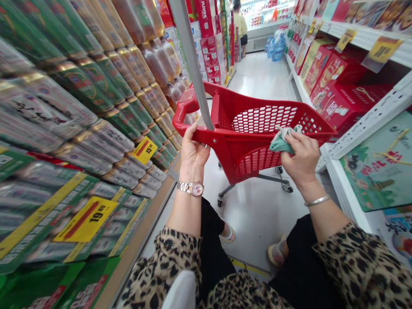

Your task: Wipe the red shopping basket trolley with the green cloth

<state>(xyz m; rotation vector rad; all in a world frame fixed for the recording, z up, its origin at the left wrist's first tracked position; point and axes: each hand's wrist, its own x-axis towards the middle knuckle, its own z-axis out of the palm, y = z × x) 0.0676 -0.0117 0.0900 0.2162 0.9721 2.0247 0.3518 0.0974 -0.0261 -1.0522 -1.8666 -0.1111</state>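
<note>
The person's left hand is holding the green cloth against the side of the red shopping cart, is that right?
Not quite: in the head view, the right hand holds the green cloth against the side of the red shopping cart; the left hand is on the cart itself.

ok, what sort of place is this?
Most likely a supermarket aisle: a red shopping cart, stacked drink packs with yellow price tags, and red boxes on shelves.

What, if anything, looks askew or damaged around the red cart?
Nothing looks spilled or damaged. The red cart only seems askew: it stands roughly crosswise in the aisle, its front pointing at the right-hand shelves instead of along the aisle.
</note>
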